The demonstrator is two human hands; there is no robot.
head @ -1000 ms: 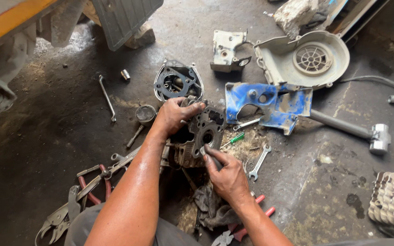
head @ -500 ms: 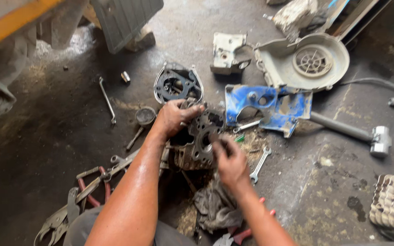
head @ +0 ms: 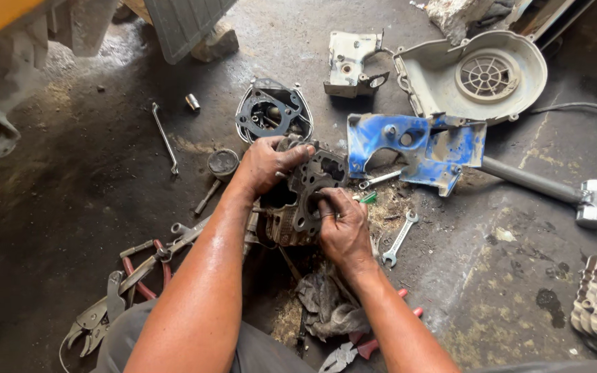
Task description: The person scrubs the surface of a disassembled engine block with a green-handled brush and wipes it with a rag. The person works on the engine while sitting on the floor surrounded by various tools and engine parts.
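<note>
**A:** Compared with a second ago, the person's right hand has slid up off the lower edge and now sits on the face of the greasy engine block, fingers curled and pressing at its round bore. Looks like it's seating or feeling something there, though whether anything small is pinched in those fingers can't be made out.

**B:** Yeah, and the left hand hasn't budged, it's clamped over the block's top edge, fingers wrapped, holding it steady. Block's still centre frame on the floor, just below the black gasket plate.

**A:** Blue cover right of it and the small spanner lower right lie where they were. So the work has shifted onto the block face itself.
</note>
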